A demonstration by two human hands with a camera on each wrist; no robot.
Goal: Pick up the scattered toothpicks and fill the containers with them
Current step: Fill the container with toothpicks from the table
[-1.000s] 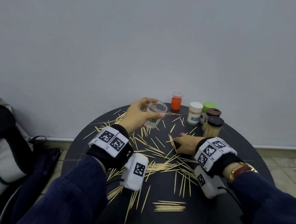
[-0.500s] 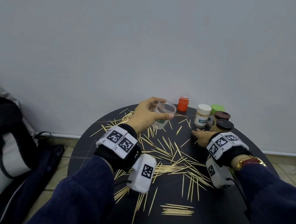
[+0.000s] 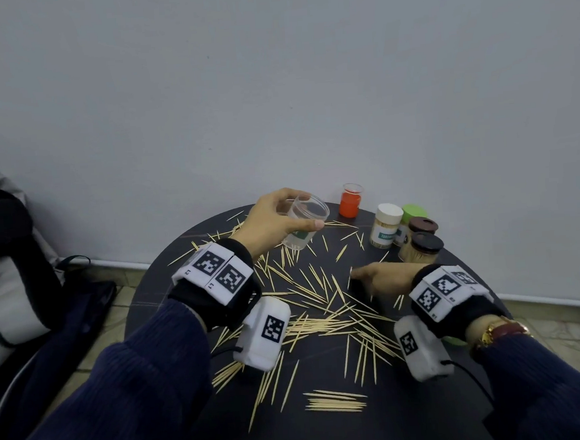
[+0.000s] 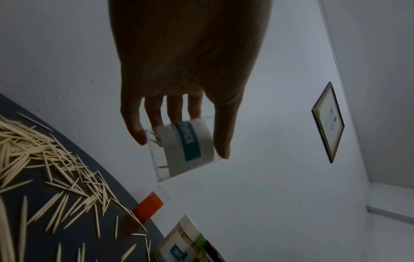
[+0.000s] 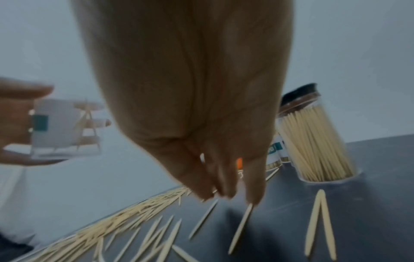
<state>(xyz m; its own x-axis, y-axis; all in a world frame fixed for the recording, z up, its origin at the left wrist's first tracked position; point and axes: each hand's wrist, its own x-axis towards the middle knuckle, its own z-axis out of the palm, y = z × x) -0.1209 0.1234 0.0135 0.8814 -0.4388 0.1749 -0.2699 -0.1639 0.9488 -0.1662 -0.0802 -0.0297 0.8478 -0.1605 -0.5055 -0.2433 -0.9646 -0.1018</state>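
Toothpicks (image 3: 326,323) lie scattered over the round dark tabletop (image 3: 392,425), too many to count; nearest the person a small tidy bundle (image 3: 335,403) lies apart from the thick heap in the middle. Two wrist cameras hang over that heap. Past it the right hand (image 3: 378,277) is low over the tabletop, fingertips bunched together and pointing down; the right wrist view shows a toothpick (image 5: 240,228) right at a fingertip, but blur hides whether the grip is clamped on it, so I cannot tell. Just beyond the right hand stand four jars close together: two with dark lids (image 3: 421,250) packed with toothpicks, one with a white lid (image 3: 386,225), one with a green lid (image 3: 413,211). Farther left, the left hand (image 3: 275,221) holds a clear cup (image 3: 304,224) above the tabletop, fingers and thumb wrapped round it; a few toothpicks show inside. At the far edge stands one orange cup (image 3: 350,202), by the wall (image 3: 272,83)
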